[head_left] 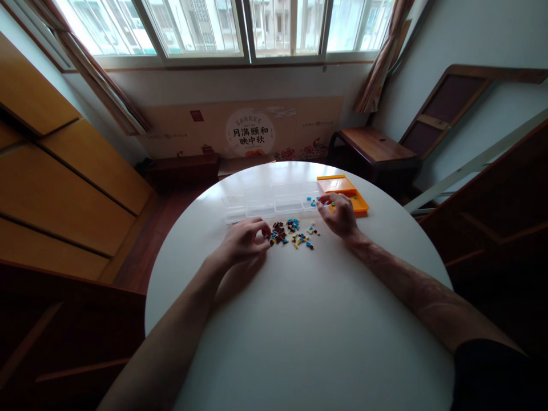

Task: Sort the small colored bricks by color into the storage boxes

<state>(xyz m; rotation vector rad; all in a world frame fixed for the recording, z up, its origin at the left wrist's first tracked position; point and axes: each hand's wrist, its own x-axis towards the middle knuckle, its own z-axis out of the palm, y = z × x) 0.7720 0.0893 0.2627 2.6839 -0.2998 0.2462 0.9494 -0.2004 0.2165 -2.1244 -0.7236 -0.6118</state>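
Observation:
Small building bricks in brown, blue, yellow and cream lie in a loose pile (280,233) on the white round table. At the pile's left edge, my left hand (244,242) is closed, thumb and forefinger curled together; anything in the pinch is too small to make out. My right hand (340,217) is closed too, its fingertips over the right end of a clear compartment box (257,200). Several blue bricks (311,201) lie in that end compartment, beside the fingertips. What the right fingers hold, if anything, is hidden. Behind that hand sits an orange tray (362,204) with green bits.
An orange-framed clear lid (336,184) leans across the orange tray. The white table (308,331) reaches toward me below the pile. Beyond it stand a wooden chair (377,145) at right, a printed cardboard panel (291,123) under the window, and wooden cabinets (47,188) at left.

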